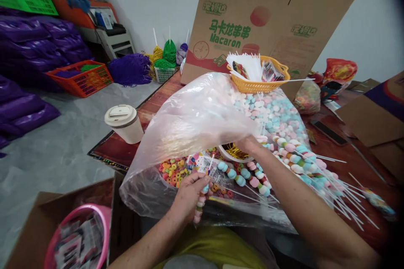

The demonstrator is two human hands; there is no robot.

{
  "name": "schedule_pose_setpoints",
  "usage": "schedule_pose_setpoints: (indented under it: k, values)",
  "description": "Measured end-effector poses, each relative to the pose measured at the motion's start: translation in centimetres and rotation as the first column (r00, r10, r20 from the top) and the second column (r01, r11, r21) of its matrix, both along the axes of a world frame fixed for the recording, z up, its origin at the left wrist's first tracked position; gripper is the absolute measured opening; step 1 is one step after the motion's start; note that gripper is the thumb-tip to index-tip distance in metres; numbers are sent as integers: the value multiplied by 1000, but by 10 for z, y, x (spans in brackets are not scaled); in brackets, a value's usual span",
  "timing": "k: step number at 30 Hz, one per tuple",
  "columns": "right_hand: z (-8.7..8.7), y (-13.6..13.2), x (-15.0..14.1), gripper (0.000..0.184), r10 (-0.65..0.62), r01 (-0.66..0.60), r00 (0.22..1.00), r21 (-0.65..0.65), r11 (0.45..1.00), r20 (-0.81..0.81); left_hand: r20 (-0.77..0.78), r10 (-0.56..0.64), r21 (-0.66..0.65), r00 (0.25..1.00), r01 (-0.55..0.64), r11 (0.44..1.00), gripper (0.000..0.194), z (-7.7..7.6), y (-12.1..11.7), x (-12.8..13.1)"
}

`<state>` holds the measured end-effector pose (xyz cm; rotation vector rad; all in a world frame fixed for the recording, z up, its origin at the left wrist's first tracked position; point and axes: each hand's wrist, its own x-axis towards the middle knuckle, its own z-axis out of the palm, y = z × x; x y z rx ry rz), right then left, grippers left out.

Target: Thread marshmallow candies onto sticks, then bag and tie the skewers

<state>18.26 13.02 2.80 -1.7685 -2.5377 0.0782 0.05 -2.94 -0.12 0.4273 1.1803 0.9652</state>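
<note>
My left hand (189,196) is closed around a marshmallow skewer (198,210), its pink and blue pieces hanging down below the fingers. A printed plastic wrapper (202,166) stands just above that hand; whether the fingers grip it too I cannot tell. My right hand (249,144) reaches into a white bowl (225,153) of gold twist ties (236,151), its fingers hidden by the bowl and the plastic. Between the hands lie finished-looking skewers (232,173) of blue and pink marshmallows. Colourful cereal rings (173,171) fill the large clear plastic bag (176,122).
An orange basket (252,87) of white sticks and packets sits on the bag, before a tall cardboard box (249,12). More skewers (303,164) lie at right, beside a phone (328,132). A lidded cup (124,124) stands left; a pink tub (106,222) of packets is below.
</note>
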Motion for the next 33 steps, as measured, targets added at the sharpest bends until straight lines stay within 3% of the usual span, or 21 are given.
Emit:
schedule_pose_setpoints:
  k: [7, 10, 11, 13, 14, 15, 19, 25, 28, 31, 33]
  values:
    - [40, -54, 19, 27, -22, 19, 998, 56, 998, 57, 44, 19, 31, 999, -20, 999, 29, -3, 1, 5]
    - [48, -84, 11, 26, 46, -34, 992, 100, 994, -120, 69, 38, 45, 997, -41, 998, 28, 0, -1, 8]
    - [47, -96, 6, 25, 115, -103, 962, 64, 993, -247, 68, 32, 48, 997, -35, 998, 28, 2, -3, 9]
    - [38, -121, -8, 26, 219, -299, 824, -73, 952, -522, 41, 1, 49, 999, -3, 999, 25, 5, -6, 9]
    - [31, -134, -15, 27, 210, -376, 763, -155, 914, -611, 20, -19, 47, 1000, 18, 999, 23, 6, -8, 10]
    - [23, -144, -23, 29, 151, -377, 729, -208, 903, -667, -1, -35, 48, 999, 35, 998, 21, 7, -9, 10]
    - [-7, -166, -41, 34, -95, -163, 661, -267, 950, -745, -51, -47, 80, 998, 51, 996, 15, 4, -16, 11]
    - [-19, -168, -38, 27, -146, -151, 646, -312, 938, -750, -158, -222, 84, 962, 237, 968, 23, -1, -28, 8]
    - [-25, -175, -43, 32, -116, -104, 656, -241, 965, -746, -158, -205, 120, 966, 224, 967, 35, 1, -31, 7]
    - [-29, -182, -45, 41, -155, 63, 522, -144, 988, -839, -96, -132, 211, 987, 149, 966, 37, 6, -30, 6]
    - [-24, -182, -40, 30, -157, 47, 464, -153, 987, -872, -5, -190, 220, 982, 187, 957, 36, 8, -26, 3]
